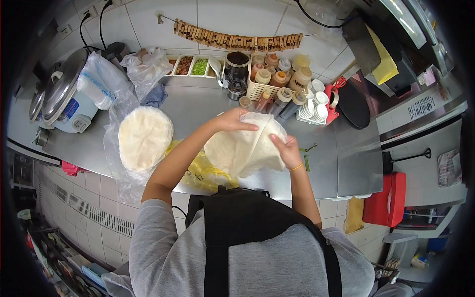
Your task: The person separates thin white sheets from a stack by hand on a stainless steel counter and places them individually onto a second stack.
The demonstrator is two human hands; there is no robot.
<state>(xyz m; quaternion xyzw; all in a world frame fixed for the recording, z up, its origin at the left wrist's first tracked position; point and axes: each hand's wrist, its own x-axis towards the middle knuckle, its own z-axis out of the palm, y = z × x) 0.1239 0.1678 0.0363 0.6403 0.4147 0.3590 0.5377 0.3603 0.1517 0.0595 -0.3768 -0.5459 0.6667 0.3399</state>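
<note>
Both my hands grip a thin, pale round flatbread wrapper, lifted and creased between them. My left hand pinches its upper left edge, thumb on top. At the right edge, my right hand holds it with the thumb pressed on the surface. Under the raised sheet, more pale wrappers show at the left, partly covered. A crumpled yellow plastic bag lies beneath these. To the left, a round stack of wrappers rests on clear plastic sheeting.
Squeeze bottles fill a cream basket at the back, beside white sauce cups. Topping trays line the wall. A large lidded cooker stands left. Green ties lie right of my hand on the steel counter.
</note>
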